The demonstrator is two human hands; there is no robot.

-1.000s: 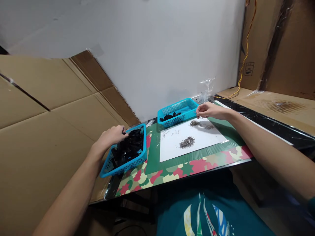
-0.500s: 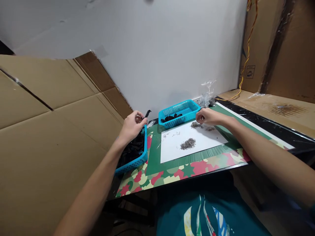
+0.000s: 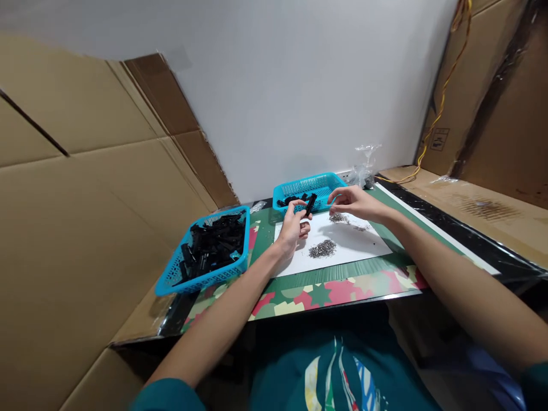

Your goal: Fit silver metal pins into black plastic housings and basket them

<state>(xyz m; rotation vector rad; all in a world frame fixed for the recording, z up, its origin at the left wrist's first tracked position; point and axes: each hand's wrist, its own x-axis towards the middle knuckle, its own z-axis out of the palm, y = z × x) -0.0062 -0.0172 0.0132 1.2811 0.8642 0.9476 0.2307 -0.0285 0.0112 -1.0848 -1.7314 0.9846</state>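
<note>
Over the white sheet (image 3: 359,242), my left hand (image 3: 293,228) grips a black plastic part (image 3: 310,204) that tilts up from its fingers. Just right of it is my right hand (image 3: 349,202), its thumb and fingers drawn together; whatever is between the fingertips is too small to make out. Beneath the right hand lies a small pile of tiny metal pieces (image 3: 338,218). A larger metal pile (image 3: 322,248) sits nearer the front of the sheet.
A blue basket (image 3: 214,279) full of black parts stands at the left. Another blue basket (image 3: 329,181), with a few black parts, stands behind the sheet. A clear plastic bag (image 3: 362,174) lies beside it. Cardboard (image 3: 107,228) walls the left side.
My left hand has moved right from the left basket to above the sheet, carrying the black part. My right hand has shifted slightly toward it. The view has turned somewhat left.
</note>
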